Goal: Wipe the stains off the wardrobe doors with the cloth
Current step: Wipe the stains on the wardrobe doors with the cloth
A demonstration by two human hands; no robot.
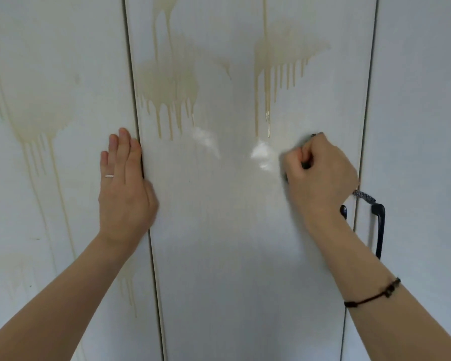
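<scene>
Three white wardrobe doors fill the view. The middle door (232, 230) carries yellowish drip stains (167, 82) at upper left and another stain patch (279, 58) at upper right; its lower part looks wet and shiny. The left door (50, 178) has a large drip stain (34, 105) too. My left hand (124, 186) lies flat with straight fingers on the left door's right edge, at the gap. My right hand (318, 173) is curled round a dark cloth (362, 195), pressed on the middle door just below the right stain; only small bits of cloth show.
A black door handle (379, 230) hangs on the right door (414, 152), close behind my right wrist. A second black handle (343, 211) peeks out by that wrist on the middle door.
</scene>
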